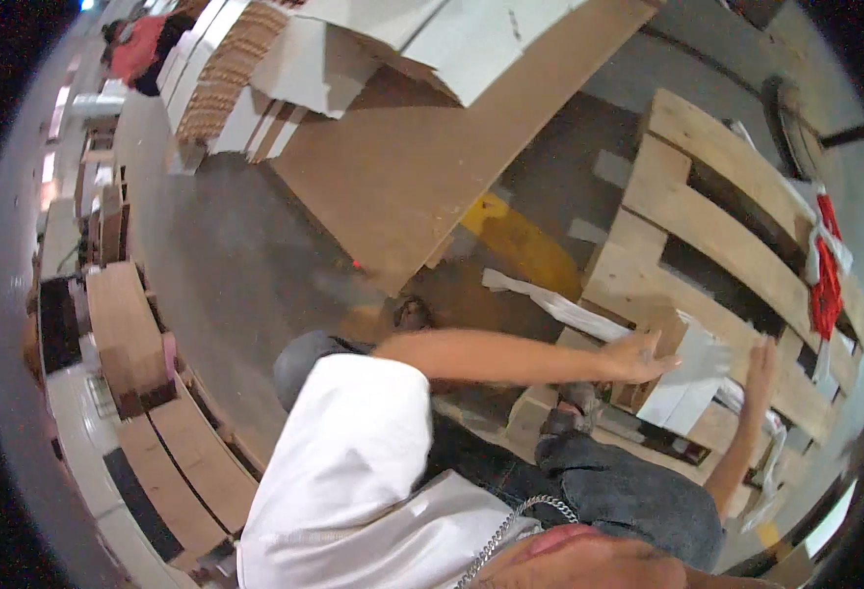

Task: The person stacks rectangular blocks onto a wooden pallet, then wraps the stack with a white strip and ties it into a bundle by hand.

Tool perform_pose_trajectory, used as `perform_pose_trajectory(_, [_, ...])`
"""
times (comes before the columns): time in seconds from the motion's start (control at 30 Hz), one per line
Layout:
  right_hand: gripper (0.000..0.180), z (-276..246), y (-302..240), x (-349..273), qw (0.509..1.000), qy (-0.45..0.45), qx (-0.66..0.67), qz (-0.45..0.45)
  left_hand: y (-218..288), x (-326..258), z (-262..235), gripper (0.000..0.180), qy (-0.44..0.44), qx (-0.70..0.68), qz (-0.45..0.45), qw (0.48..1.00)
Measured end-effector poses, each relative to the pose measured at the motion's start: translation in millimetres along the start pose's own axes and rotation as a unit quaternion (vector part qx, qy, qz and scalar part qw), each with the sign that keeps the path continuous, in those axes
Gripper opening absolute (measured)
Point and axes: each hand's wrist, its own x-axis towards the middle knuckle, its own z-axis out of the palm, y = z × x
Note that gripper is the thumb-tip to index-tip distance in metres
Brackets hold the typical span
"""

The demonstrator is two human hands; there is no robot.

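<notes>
A small stack of folded cardboard (pixel 685 385), white on one face and brown at its edges, sits on a wooden pallet (pixel 736 231) in front of me. My left hand (pixel 640 359) reaches across to its left side, fingers stretched out and apart; whether it touches the cardboard I cannot tell. On the other side, my right hand (pixel 761 375) is raised over the slats with its fingers extended, a gap between it and the stack. Motion blurs it slightly. A crumpled strip of white plastic (pixel 559 309) lies by the pallet's left edge.
Large white cardboard sheets (pixel 319 69) are piled on a brown board (pixel 392 187) ahead. Red and white plastic (pixel 826 265) hangs over the pallet's right side. Wooden pallets and boxes (pixel 123 334) line the left. A person in a red top (pixel 137 51) is far off.
</notes>
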Motion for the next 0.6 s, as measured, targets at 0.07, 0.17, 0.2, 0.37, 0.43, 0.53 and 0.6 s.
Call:
perform_pose_trajectory(0.07, [0.051,-35,-25,66,0.993,-0.062,0.094,-0.02,35,-20,-77,0.052,-0.041,0.041,0.104,0.993])
perform_pose_trajectory(0.17, [0.047,-45,-197,91,0.974,-0.157,0.046,-0.158,55,-66,-186,0.036,-0.006,0.107,-0.018,0.994])
perform_pose_trajectory(0.2, [0.047,-32,-241,90,0.954,-0.199,0.063,-0.217,38,-76,-214,0.036,0.089,0.147,0.016,0.985])
perform_pose_trajectory(0.37, [0.053,35,-425,33,0.813,-0.491,0.004,-0.313,-59,-151,-372,0.053,0.346,-0.238,-0.144,0.896])
perform_pose_trajectory(0.43, [0.053,68,-470,7,0.764,-0.529,-0.025,-0.368,-122,-190,-437,0.053,0.454,-0.223,-0.107,0.856])
perform_pose_trajectory(0.53, [0.056,117,-509,2,0.737,-0.531,-0.059,-0.413,-180,-193,-525,0.059,0.564,-0.125,-0.155,0.801])
perform_pose_trajectory(0.6, [0.053,154,-524,6,0.738,-0.548,-0.032,-0.393,-224,-195,-580,0.06,0.625,-0.117,-0.16,0.755])
